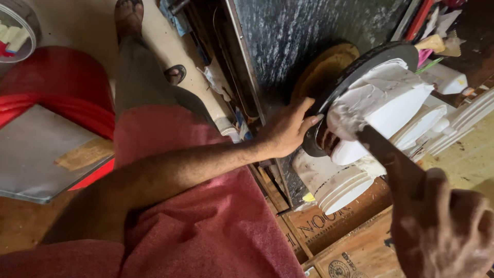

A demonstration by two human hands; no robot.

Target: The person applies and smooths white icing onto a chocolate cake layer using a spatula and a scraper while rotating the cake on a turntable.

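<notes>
White cake on the black turntable is being frosted. Turntable rim is being steadied by left hand, fingers spread; knife is being gripped by closed right hand. Blade should be kept flat.

One head camera looks steeply down, close over the worktop.
</notes>
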